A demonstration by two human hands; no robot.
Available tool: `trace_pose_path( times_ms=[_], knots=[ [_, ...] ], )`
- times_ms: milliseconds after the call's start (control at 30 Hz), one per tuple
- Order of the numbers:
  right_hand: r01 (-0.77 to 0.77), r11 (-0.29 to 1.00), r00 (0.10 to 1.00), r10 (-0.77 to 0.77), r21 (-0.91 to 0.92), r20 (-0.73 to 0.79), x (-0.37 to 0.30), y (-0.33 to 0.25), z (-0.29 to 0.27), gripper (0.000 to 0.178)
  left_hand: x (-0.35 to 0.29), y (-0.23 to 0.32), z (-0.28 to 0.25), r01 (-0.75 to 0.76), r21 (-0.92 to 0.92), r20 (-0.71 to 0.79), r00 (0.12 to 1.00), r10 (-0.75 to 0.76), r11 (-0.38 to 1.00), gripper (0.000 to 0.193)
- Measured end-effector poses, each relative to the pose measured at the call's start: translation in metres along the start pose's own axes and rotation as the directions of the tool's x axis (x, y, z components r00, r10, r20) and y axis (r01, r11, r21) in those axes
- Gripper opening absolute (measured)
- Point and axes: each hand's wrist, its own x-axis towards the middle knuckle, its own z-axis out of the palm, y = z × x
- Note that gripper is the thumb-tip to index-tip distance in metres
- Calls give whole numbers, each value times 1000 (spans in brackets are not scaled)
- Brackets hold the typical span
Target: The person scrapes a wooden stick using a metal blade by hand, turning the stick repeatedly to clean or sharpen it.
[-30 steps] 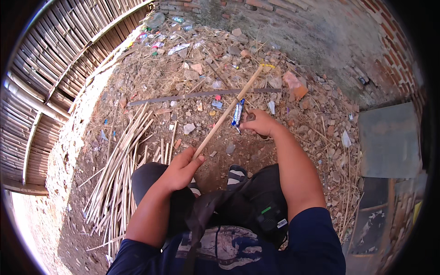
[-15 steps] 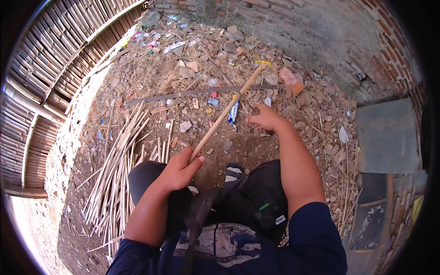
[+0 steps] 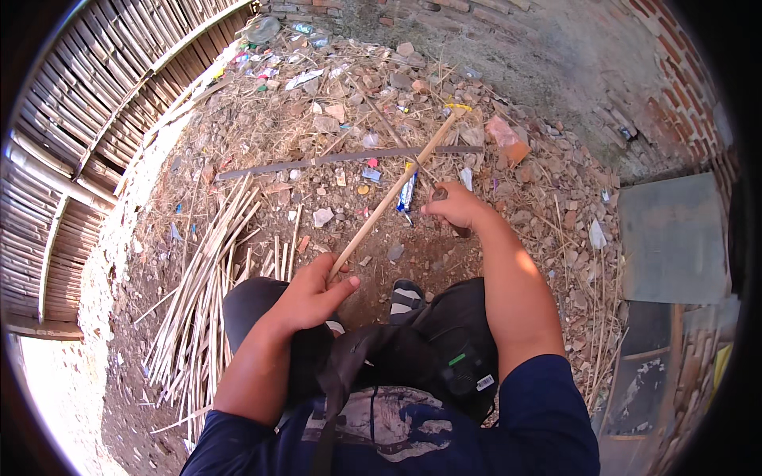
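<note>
My left hand [image 3: 313, 293] is closed around the near end of a long pale bamboo stick [image 3: 379, 208]. The stick slants up and to the right, its far end over the rubble. My right hand [image 3: 454, 209] is wrapped around the dark brown handle [image 3: 461, 231] of a tool that looks like a knife. A thin dark length reaches from that hand toward the middle of the stick; its exact shape is hard to make out against the ground. Left of my knees lies a loose pile of split bamboo sticks [image 3: 194, 317].
A long flat grey strip [image 3: 317, 161] lies across the rubble ahead. Broken bricks, stones, dry straw and scraps of litter cover the ground. A slatted bamboo panel [image 3: 103, 103] stands at left, a brick wall [image 3: 548, 63] at the back, and a grey sheet [image 3: 675, 238] at right.
My right hand has shifted slightly left with the tool. My left hand and the bamboo stick have barely moved.
</note>
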Motion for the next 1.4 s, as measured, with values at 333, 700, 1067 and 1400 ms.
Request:
trace_pose_path(
  times_ms=[333,700,1067,1400],
  knots=[
    [185,982,960,-189,38,205,-20,-31,8,27,-2,-2,-1,-32,-23,-23,999,32,999,38],
    [384,897,898,-308,-218,313,-25,-45,22,40,-4,-4,0,-70,-68,-24,997,69,995,38],
    [283,885,935,-170,-369,310,-44,-75,37,57,1,-17,1,-69,-50,-46,997,67,996,39],
    [208,960,978,-202,-189,53,-23,-37,23,62,-1,-8,5,-47,16,-51,998,48,999,38]
  ],
)
